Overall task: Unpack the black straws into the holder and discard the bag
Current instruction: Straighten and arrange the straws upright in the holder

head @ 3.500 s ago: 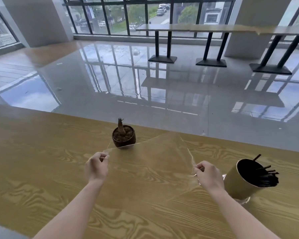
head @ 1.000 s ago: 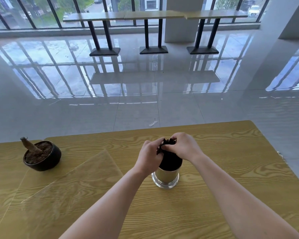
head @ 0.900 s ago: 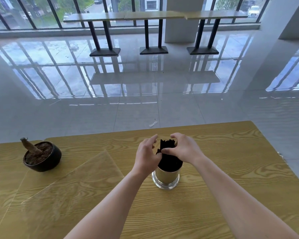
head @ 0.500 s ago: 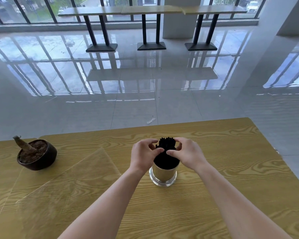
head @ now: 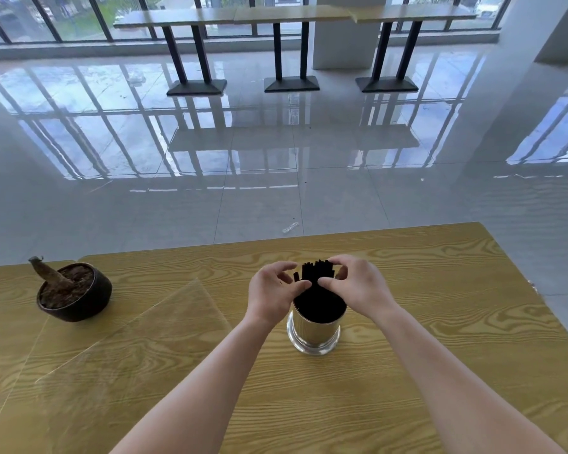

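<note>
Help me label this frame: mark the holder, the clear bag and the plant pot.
holder (head: 313, 332): head view, its shiny front wall.
clear bag (head: 138, 335): head view, middle of the flat sheet.
plant pot (head: 82, 304): head view, its dark outer wall.

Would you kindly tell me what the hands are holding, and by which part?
The left hand and the right hand both pinch the bundle of black straws near its top ends, above the rim of the holder.

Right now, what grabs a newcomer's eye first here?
The left hand and right hand meet at the middle of the wooden table, gripping the black straws that stand in the shiny holder. The empty clear bag lies flat to their left, near a small potted plant.
</note>
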